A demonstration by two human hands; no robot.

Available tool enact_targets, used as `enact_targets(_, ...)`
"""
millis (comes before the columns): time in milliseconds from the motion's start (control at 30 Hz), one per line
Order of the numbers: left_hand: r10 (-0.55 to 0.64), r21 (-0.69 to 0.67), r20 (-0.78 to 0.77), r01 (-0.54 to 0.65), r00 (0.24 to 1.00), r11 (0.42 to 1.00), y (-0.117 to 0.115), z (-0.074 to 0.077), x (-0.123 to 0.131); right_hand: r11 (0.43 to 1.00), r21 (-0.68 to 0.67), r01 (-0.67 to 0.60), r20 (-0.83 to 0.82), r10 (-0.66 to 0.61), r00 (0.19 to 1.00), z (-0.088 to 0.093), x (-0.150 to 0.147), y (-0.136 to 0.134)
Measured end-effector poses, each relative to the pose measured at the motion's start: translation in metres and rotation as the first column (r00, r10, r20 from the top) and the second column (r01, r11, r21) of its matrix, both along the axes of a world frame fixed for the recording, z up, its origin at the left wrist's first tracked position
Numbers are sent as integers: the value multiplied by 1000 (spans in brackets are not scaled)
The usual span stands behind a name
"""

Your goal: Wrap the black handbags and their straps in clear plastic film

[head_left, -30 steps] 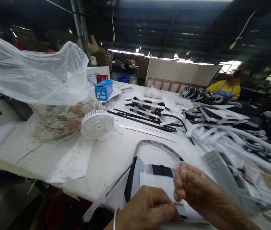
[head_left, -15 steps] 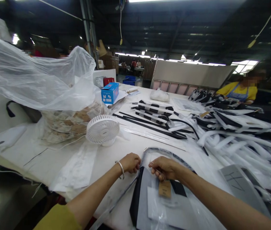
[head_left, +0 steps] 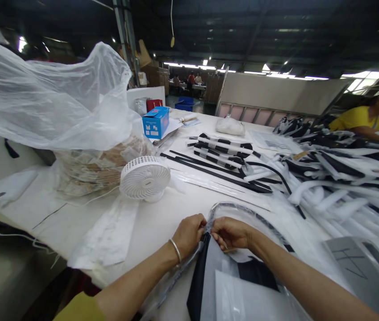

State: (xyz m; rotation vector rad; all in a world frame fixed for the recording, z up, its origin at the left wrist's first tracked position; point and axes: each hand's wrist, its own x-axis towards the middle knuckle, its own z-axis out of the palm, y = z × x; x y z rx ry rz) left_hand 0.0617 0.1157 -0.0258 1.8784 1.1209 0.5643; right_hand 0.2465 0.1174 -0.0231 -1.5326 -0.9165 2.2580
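My left hand [head_left: 189, 234] and my right hand [head_left: 229, 232] meet at the top corner of a black-and-grey bag [head_left: 216, 276] wrapped in clear plastic, lying on the white table [head_left: 156, 223]. Both hands are closed in a pinch on the bag's plastic-covered handle [head_left: 243, 211], which arcs away to the right. A silver bangle circles my left wrist. What lies between the fingertips besides the handle is hidden.
A small white fan [head_left: 145, 177] stands just beyond my hands. A large clear sack of brown tags [head_left: 75, 133] is at the left, a blue box [head_left: 156, 121] behind it. Piles of black-and-white bags [head_left: 336, 178] fill the right. A person in yellow [head_left: 363, 118] works at the far right.
My hands moved forward from the bag's near edge to its top corner and closed together on the handle. The brown tag seen under my right hand is no longer visible.
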Motion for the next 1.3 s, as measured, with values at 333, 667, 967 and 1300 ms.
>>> enact_targets(333,97,-38,58,-95,994,995,3,7,-23,939,334,80,142,-135,981,39,12,-24)
enact_targets(667,260,-525,438,10,861,851,-7,8,-20,919,384,-91,60,74,995,58,9,-29)
enact_targets(967,396,-616,428,-58,812,785,-3,-9,-13,604,579,-547,460,312,831,62,9,-24)
enact_targets(1300,415,-638,411,-68,812,767,2,-12,-6,368,599,-712,583,409,702,71,15,-19)
